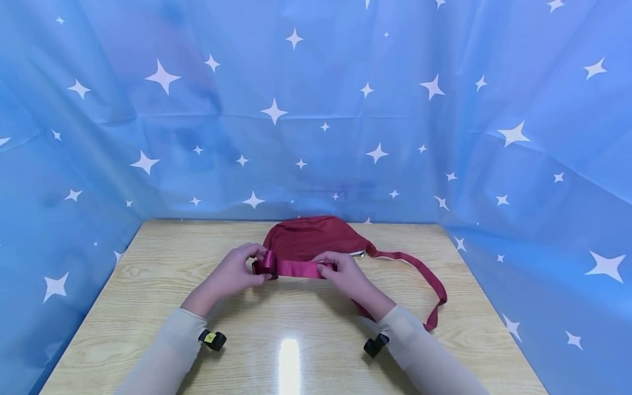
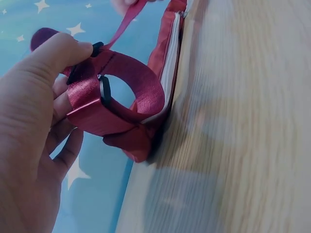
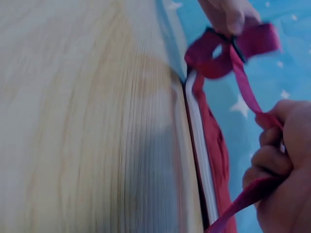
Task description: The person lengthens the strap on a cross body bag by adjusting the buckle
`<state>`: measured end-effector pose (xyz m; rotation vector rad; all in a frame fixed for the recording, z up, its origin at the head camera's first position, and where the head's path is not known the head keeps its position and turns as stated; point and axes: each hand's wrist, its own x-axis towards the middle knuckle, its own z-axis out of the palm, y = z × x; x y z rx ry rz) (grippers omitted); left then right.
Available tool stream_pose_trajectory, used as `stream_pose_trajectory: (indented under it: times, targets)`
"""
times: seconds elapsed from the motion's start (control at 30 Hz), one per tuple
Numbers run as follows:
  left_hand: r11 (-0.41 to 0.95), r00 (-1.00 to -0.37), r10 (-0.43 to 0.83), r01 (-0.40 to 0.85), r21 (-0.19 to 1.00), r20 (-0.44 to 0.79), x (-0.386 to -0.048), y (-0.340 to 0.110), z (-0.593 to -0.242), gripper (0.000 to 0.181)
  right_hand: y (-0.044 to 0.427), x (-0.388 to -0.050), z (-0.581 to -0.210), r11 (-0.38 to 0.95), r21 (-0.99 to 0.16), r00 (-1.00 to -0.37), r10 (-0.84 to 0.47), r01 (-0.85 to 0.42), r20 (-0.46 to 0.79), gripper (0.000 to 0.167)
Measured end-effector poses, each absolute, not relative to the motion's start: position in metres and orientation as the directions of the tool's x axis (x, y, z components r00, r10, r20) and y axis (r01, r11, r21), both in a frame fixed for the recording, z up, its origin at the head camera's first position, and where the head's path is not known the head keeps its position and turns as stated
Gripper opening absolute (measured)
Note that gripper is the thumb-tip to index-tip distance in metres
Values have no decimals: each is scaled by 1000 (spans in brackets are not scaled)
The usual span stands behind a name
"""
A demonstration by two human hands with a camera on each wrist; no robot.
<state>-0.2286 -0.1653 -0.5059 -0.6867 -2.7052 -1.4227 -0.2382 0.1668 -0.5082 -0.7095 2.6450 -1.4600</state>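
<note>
A dark red waist bag (image 1: 313, 237) lies at the back of the table, its pale zipper (image 3: 198, 131) along the near side. My left hand (image 1: 236, 273) pinches the looped end of the bag's red strap (image 2: 138, 80) at a black slider buckle (image 2: 105, 90), thumb on top. My right hand (image 1: 344, 273) grips the same strap farther right, with fingers curled round it. Between the two hands the strap (image 1: 298, 269) runs nearly straight, in front of the bag. From the right hand, more strap (image 3: 248, 196) trails down past the zipper edge.
The wood-grain table (image 1: 247, 340) holds the bag near its back edge. A loose length of strap (image 1: 427, 274) curves over the right side. Blue cloth (image 1: 316, 142) with white stars hangs behind and at both sides. Each sleeve carries a small black wrist camera (image 1: 213, 339).
</note>
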Motion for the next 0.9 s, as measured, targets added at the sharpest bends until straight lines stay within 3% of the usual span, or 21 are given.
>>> stream_pose_trajectory:
  times: [0.17,0.4,0.57,0.9]
  targets:
    - [497,-898,382,400,770,220,-229,-171,-504,45,170,-240,-507,490,-774,-865,-481,-400,143,15]
    - [479,-878,410,436,762,245,-229,-167,-503,44,138,-236,-503,502,-762,-819,-571,-408,62,47]
    - [478,-880,403,436,762,251,-228,-166,-503,45,113,-239,-508,464,-793,-808,-586,-395,60,39]
    - [476,-878,409,437,763,248,-228,-165,-502,46,100,-240,-516,387,-854,-852,-511,-348,116,15]
